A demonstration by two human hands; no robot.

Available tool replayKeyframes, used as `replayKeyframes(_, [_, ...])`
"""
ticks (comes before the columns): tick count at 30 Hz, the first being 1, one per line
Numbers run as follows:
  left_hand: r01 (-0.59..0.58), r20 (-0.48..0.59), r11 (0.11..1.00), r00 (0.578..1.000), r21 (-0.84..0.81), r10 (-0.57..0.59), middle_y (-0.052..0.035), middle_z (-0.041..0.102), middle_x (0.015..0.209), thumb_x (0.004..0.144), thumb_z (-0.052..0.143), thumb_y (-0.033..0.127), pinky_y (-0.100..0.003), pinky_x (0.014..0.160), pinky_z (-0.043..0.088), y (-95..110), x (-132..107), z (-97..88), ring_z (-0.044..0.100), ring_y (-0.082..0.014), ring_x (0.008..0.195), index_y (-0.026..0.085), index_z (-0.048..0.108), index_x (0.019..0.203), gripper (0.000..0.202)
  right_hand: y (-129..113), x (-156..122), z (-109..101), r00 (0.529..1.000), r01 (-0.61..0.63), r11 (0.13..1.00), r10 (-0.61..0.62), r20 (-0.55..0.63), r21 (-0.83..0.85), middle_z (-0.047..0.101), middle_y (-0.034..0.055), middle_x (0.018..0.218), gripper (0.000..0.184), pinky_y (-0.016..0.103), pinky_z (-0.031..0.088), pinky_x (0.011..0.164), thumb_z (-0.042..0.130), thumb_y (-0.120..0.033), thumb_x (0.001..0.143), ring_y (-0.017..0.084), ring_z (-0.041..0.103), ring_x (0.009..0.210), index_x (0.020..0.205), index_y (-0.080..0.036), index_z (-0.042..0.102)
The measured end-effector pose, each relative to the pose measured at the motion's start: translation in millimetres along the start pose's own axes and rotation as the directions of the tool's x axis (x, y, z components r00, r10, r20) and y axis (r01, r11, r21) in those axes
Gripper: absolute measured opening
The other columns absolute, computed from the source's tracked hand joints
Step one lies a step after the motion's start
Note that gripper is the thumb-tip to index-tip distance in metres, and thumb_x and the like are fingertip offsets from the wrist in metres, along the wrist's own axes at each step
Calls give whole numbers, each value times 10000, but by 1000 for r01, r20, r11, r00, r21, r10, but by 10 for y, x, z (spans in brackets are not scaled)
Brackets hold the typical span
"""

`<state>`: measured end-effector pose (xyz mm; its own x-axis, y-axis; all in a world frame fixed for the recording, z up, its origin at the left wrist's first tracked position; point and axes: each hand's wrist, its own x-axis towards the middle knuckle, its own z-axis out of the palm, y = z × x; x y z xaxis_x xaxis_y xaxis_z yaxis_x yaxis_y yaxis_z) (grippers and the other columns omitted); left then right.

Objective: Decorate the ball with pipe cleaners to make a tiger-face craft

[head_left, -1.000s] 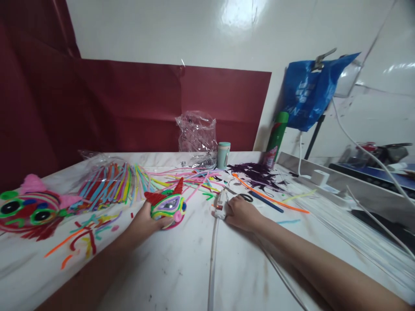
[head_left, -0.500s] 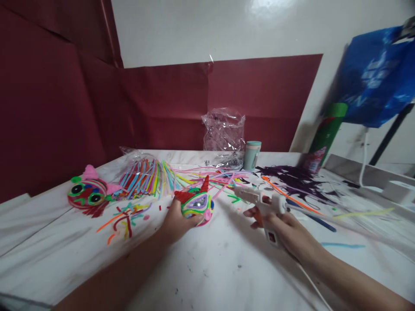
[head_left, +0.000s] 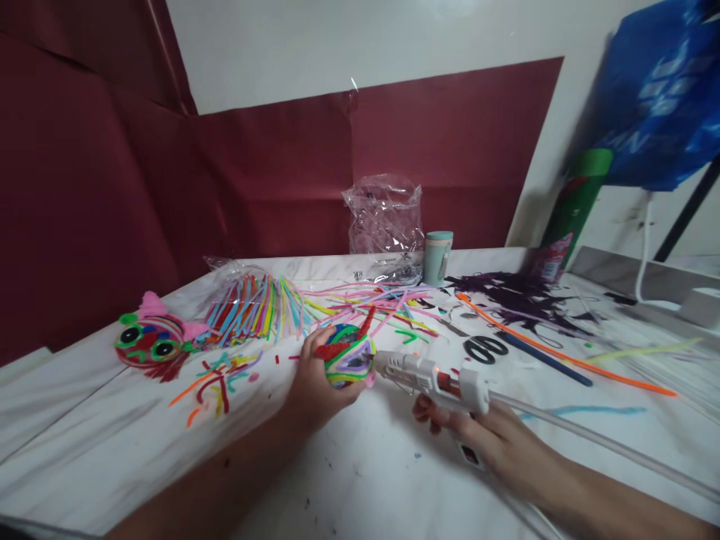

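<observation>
My left hand (head_left: 322, 382) is closed around a small round craft figure (head_left: 347, 366) covered in coloured pipe cleaners, with red pieces sticking up from it. In my right hand (head_left: 478, 431) is a white hot glue gun (head_left: 430, 377), gripped by its handle, with a long clear glue stick (head_left: 596, 431) running out of its back. The gun's nozzle is at the right side of the figure; whether it touches cannot be told. On the left of the table sits a similar finished-looking figure (head_left: 151, 339) with black eyes and pink ears.
Bundled pipe cleaners (head_left: 247, 307) lie in clear plastic at the back left, cut bits (head_left: 217, 382) before them. Black-handled scissors (head_left: 484, 349), an orange pipe cleaner (head_left: 568, 356) and purple strands (head_left: 506, 296) lie right. Behind stand a mint cup (head_left: 437, 259) and green can (head_left: 579, 199).
My right hand has brought the glue gun leftward to the figure, its nozzle now at the figure's side. My left hand has turned the figure slightly. The scissors have come into clear view.
</observation>
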<state>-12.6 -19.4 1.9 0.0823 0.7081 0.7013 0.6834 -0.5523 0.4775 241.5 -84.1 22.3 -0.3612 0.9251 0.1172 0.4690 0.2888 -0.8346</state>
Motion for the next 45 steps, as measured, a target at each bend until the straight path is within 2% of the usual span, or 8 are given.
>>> replayKeyframes(13, [-67, 4, 996, 998, 60, 67, -147, 472, 1262, 599, 774, 426, -474, 1067, 378, 21, 14, -10, 465, -323, 1225, 177, 386, 1315, 852, -55, -9, -13, 997, 75, 993, -76, 2, -88, 688, 70, 862, 375, 357, 515, 750, 399, -481, 890, 238, 628, 826, 896, -232, 679])
replayKeyframes(17, [-94, 30, 994, 995, 52, 92, -146, 465, 1270, 585, 748, 306, -477, 1082, 357, -30, 4, 2, 439, -324, 1245, 175, 391, 1303, 813, -42, -30, 48, 995, 103, 990, -101, 25, -92, 679, 69, 845, 385, 347, 513, 760, 378, -487, 896, 231, 626, 807, 922, -240, 671])
replayKeyframes(19, [-101, 33, 994, 994, 46, 100, -143, 460, 1274, 580, 729, 262, -477, 1083, 353, -47, 1, 11, 432, -322, 1250, 180, 387, 1299, 801, -49, -47, 81, 996, 84, 990, -84, 0, -116, 676, 72, 813, 399, 356, 513, 753, 391, -521, 878, 240, 624, 786, 928, -245, 675])
replayKeyframes(22, [-74, 4, 997, 997, 37, 73, -138, 463, 1261, 585, 760, 330, -478, 1081, 356, -46, 2, 22, 443, -319, 1241, 191, 383, 1292, 813, -49, -57, 94, 999, 31, 990, -37, -39, -138, 679, 72, 802, 432, 363, 515, 729, 380, -548, 874, 245, 624, 758, 925, -240, 680])
replayKeyframes(25, [-46, -11, 998, 999, 30, 47, -135, 454, 1255, 581, 786, 421, -484, 1071, 369, -21, 2, 24, 454, -320, 1233, 204, 378, 1289, 846, -24, -41, 73, 999, -11, 994, 8, -35, -107, 683, 70, 859, 457, 350, 519, 696, 333, -533, 900, 224, 625, 734, 931, -229, 672])
replayKeyframes(30, [-39, -3, 999, 999, 37, 39, -137, 452, 1255, 593, 785, 439, -460, 1069, 379, 11, -2, 16, 460, -309, 1227, 194, 389, 1283, 833, -34, -12, 57, 998, -48, 999, 47, -44, -23, 669, 78, 850, 452, 330, 524, 628, 361, -554, 864, 199, 618, 655, 853, -208, 652])
replayKeyframes(41, [-77, 0, 996, 997, 34, 77, -149, 463, 1251, 579, 778, 376, -498, 1076, 364, -16, 3, 15, 442, -339, 1241, 187, 397, 1279, 819, -55, -40, 93, 998, 49, 995, -51, -19, -88, 657, 48, 768, 381, 308, 517, 629, 374, -477, 891, 187, 605, 646, 842, -227, 657])
replayKeyframes(45, [-63, -23, 997, 998, 40, 64, -139, 461, 1239, 580, 790, 406, -471, 1054, 398, -8, -4, 19, 474, -317, 1210, 197, 390, 1277, 831, -69, -12, 86, 997, -56, 997, 53, -51, -45, 666, 62, 797, 432, 320, 515, 608, 349, -524, 870, 192, 614, 629, 843, -214, 649])
